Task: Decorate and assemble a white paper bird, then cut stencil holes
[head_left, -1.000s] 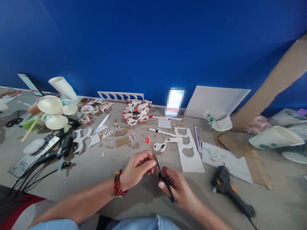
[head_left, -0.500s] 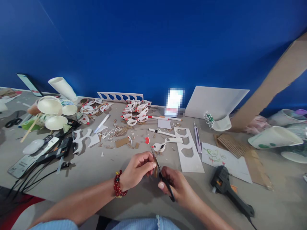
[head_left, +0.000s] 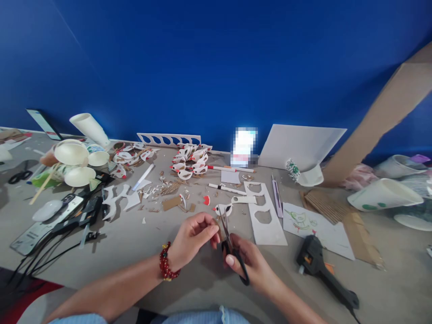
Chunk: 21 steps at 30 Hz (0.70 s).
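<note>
My right hand (head_left: 251,261) grips black-handled scissors (head_left: 238,258), their blades a little apart and pointing away from me. Close beside the blades, my left hand (head_left: 197,236) has its thumb and fingers pinched together on a small brown cardboard piece (head_left: 219,223), mostly hidden by the fingers. A white paper bird (head_left: 221,209) with a red beak and a dark wing mark lies just beyond the scissor tips, partly behind them. To its right is a white board with cut-out holes (head_left: 272,231).
Several white birds (head_left: 185,174) are grouped at the back. Paper and cardboard scraps (head_left: 172,204) lie left of centre. A black glue gun (head_left: 315,263) rests at right, beside a bird drawing (head_left: 330,238). Phone, cables and paper cups (head_left: 70,152) crowd the left.
The scissor blades have parted and swung slightly right, away from the left fingers. My left hand keeps its pinch in nearly the same place.
</note>
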Available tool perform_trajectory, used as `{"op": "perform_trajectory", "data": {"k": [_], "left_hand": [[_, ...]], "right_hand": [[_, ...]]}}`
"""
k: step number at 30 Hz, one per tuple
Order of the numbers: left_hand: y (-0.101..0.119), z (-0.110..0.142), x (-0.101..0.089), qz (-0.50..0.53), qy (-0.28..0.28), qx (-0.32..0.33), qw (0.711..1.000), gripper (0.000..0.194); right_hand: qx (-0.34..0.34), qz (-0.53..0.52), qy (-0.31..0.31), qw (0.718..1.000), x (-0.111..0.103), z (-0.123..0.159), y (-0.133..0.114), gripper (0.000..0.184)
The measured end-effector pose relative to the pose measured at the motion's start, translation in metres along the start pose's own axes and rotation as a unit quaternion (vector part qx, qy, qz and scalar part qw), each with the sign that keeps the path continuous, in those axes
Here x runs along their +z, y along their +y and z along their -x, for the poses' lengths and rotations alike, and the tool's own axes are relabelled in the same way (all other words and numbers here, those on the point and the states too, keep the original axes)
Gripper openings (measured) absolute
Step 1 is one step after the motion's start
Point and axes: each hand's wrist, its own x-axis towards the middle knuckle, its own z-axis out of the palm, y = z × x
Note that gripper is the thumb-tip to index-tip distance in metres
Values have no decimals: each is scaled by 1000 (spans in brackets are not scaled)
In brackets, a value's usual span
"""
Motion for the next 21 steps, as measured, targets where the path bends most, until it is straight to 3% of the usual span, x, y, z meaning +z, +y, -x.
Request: {"op": "perform_trajectory", "data": {"k": [13, 21], "left_hand": [[-2, -2, 1, 37, 17, -6, 999, 23], [-2, -5, 0, 41, 55, 22, 997, 20]], "right_hand": [[27, -34, 28, 999, -2, 1, 3, 53], [43, -38, -11, 998, -2, 2, 7, 55]]}}
